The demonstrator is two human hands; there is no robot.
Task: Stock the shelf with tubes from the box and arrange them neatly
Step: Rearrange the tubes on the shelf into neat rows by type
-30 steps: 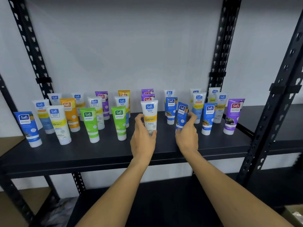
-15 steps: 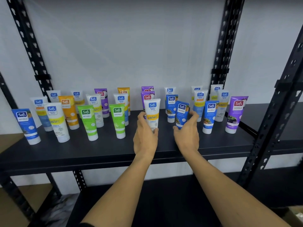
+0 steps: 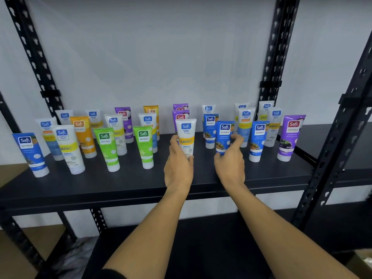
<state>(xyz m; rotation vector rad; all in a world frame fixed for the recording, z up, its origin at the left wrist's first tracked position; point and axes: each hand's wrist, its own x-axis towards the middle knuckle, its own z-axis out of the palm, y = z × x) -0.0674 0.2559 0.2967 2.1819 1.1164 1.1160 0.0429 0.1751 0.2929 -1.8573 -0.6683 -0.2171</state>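
Reaching over the front edge of a black metal shelf (image 3: pixel 141 184), two bare hands each hold one upright tube. The left hand (image 3: pixel 178 168) curls round the lower part of a white tube (image 3: pixel 186 137), thumb on its left side. The right hand (image 3: pixel 229 168) pinches a blue tube (image 3: pixel 224 135) between thumb and forefinger, near the tube's base. Both tubes stand cap-down near the middle of the shelf, just apart from each other.

A bare strip of shelf runs along the front edge, before the hands. Gaps separate the standing tubes on either side: two green tubes (image 3: pixel 106 148) to the left, another blue tube (image 3: pixel 257 139) and a purple tube (image 3: pixel 289 135) to the right. More tubes, white, orange, purple and blue, stand in loose rows behind, toward a plain white wall (image 3: pixel 151 57).

Perforated black uprights (image 3: pixel 269 57) frame the shelf, and a second black shelf (image 3: pixel 191 248) lies below. A corner of a cardboard box (image 3: pixel 362 260) shows at lower right.

Every tube reads "Safi". The white one adds "PERFECT WHITE" and "Vitamin C"; the blue and green ones read "NATURALS".
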